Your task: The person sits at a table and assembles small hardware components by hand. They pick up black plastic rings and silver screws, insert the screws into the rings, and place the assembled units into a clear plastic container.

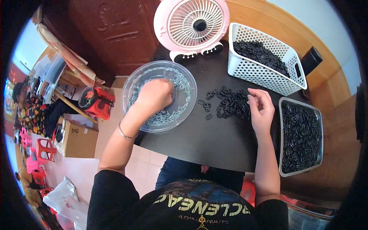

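My left hand [156,94] is over a round clear plastic bowl [132,123] at the left of the dark table. Its fingers are curled closed, and whatever they may hold is hidden. Many small silvery-grey screw-like pieces [163,118] lie around the bowl's bottom. At the right edge of a loose pile of small black plastic parts with holes [232,104] is my right hand [261,108]. There the thumb and fingertips come close together, as in a pinch. I cannot make out anything between them.
A white perforated basket [264,73] of black parts stands at the back right, a shallow tray [283,134] of similar parts at the right. Behind the bowl is a pink fan [191,27]. Beyond the table's left edge are a cardboard box [81,142], red stools and a seated person.
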`<state>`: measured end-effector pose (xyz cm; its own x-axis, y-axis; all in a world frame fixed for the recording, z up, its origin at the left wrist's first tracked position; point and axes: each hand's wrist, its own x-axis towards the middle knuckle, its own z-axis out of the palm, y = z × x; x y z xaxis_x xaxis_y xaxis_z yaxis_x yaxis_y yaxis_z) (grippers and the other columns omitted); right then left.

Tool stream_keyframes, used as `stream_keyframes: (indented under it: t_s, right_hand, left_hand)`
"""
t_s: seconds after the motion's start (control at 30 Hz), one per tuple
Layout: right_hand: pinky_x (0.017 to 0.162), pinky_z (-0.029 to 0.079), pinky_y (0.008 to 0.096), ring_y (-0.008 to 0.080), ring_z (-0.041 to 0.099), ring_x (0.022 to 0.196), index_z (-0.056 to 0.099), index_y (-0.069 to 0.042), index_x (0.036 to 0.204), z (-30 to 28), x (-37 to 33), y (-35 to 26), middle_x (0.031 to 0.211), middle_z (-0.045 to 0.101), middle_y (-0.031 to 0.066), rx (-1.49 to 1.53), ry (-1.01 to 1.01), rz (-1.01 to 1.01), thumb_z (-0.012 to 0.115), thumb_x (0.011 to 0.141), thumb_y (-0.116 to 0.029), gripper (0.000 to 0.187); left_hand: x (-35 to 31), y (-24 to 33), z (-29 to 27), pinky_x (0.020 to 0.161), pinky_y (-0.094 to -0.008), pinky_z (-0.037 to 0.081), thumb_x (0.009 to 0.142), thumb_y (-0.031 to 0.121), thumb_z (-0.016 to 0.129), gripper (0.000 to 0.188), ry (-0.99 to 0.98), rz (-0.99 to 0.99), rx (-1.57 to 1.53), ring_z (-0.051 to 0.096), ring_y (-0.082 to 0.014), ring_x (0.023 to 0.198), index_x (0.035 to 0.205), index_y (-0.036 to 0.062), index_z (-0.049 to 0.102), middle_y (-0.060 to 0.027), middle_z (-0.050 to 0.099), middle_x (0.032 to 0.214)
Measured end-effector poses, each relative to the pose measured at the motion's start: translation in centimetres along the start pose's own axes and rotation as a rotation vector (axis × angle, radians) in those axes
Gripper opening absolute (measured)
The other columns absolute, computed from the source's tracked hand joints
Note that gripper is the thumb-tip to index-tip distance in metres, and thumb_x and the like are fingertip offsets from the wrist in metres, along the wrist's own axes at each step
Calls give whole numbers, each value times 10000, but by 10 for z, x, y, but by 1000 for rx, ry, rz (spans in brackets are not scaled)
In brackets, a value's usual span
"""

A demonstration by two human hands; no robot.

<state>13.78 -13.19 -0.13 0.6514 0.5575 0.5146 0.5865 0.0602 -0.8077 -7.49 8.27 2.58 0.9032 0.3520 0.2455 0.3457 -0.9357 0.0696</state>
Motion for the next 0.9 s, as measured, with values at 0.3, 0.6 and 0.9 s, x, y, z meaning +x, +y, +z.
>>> stream_keyframes:
  t_s: [0.3, 0.6, 0.9]
  right_hand:
    - [578, 451, 218, 108, 562, 641, 625, -35, 874, 7, -4, -7, 787, 598, 64, -92, -124, -27, 592, 743, 16, 145]
    - [747, 450, 319, 219, 539, 818, 600, -91, 771, 27, -6, -15, 807, 588, 33, -391, -430, -413, 594, 682, -43, 101]
    - [731, 450, 351, 230, 543, 835, 591, -90, 775, 35, 19, -19, 788, 566, 49, -513, -796, -292, 590, 688, -68, 90]
  left_hand:
    - [41, 56, -12, 563, -171, 416, 730, 35, 616, 96, 72, -59, -1118, 488, -17, 615, 712, 15, 525, 27, 540, 684]
    - [48, 74, 12, 658, -164, 446, 766, 0, 610, 122, -11, -166, -1532, 558, -40, 730, 886, -18, 592, -25, 613, 817]
    - [39, 75, 18, 673, -196, 448, 778, 22, 601, 162, -57, -241, -1731, 569, -81, 732, 932, -27, 601, -60, 625, 821]
